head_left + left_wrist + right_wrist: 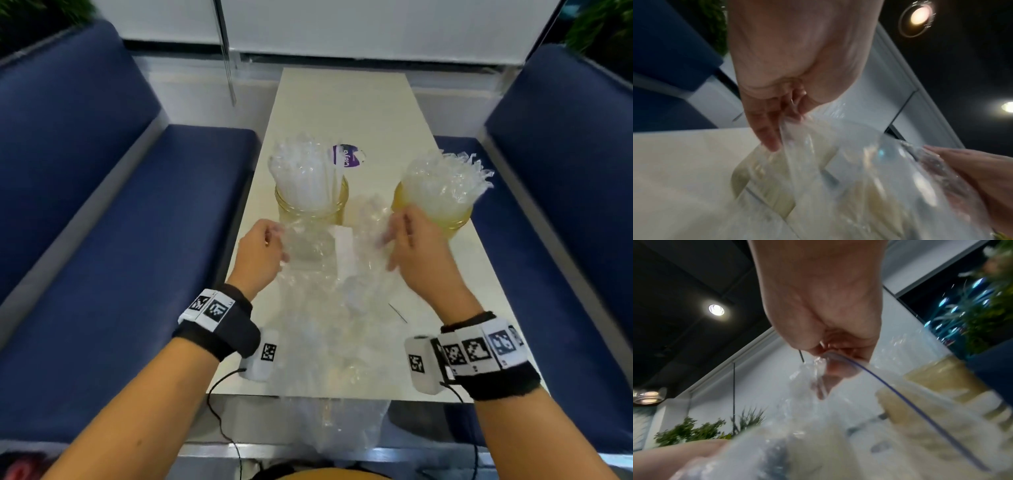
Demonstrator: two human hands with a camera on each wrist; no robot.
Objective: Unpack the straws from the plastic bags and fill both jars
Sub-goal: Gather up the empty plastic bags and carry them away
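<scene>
- Our left hand (262,251) and right hand (412,248) each pinch the bag (329,274) over the table (342,102).
- Both jars (311,202) hold straws (301,174).
- We should clear the bag slowly, avoiding the jars.

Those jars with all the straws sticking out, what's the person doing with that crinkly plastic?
A person stands at a table with two yellowish jars, the left jar and the right jar, both already packed with wrapped straws. The left hand and the right hand each pinch a side of a clear plastic bag in front of the jars. The bag looks empty and trails over the near table edge, though blur hides what is inside.
</scene>
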